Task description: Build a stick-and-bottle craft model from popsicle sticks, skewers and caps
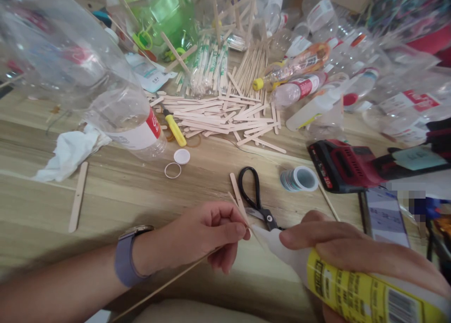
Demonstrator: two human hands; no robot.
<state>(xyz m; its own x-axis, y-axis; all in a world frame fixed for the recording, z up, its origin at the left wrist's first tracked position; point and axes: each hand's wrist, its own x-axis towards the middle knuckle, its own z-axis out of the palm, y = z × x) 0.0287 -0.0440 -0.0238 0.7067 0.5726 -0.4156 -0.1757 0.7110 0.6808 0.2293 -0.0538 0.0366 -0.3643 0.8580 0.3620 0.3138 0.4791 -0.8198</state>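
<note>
My left hand (214,229), with a watch on the wrist, pinches a wooden craft stick (238,196) that points up and away. A thin bamboo skewer (165,284) also runs through its fingers, trailing to the lower left. Wrapped around a white glue bottle (327,271) with a yellow label is my right hand (359,248). The bottle lies tilted, its nozzle tip at the craft stick beside my left fingertips. Whether glue is coming out I cannot tell. Just beyond the hands lie black-handled scissors (259,191), partly hidden by the bottle and right hand.
A pile of craft sticks (218,114) lies ahead, with a yellow-handled screwdriver (175,129) beside it. Plastic bottles (299,86) crowd the back. On the right are a red-black power tool (348,165), a phone (384,217) and a roll (299,179). A tissue (72,151) lies left.
</note>
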